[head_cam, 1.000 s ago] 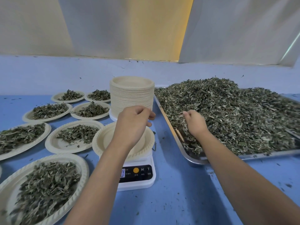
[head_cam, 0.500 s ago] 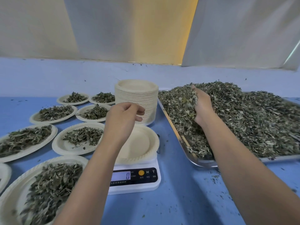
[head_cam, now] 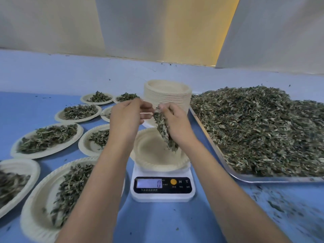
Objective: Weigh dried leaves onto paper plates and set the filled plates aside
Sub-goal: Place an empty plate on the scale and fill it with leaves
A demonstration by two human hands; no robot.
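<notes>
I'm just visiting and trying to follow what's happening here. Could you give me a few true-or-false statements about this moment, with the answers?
1. The scale reads 0. True.
2. The plate on the scale is heaped with leaves. False: it is still empty.
3. The right hand holds a bunch of leaves above that plate. True.
4. The metal tray is left of the scale. False: it is on the right.
5. The stack of plates stands behind the scale. True.

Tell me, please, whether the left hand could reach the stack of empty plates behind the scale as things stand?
Probably yes: the left hand hovers just in front of the stack of empty plates, holding nothing, with nothing between them.
</notes>
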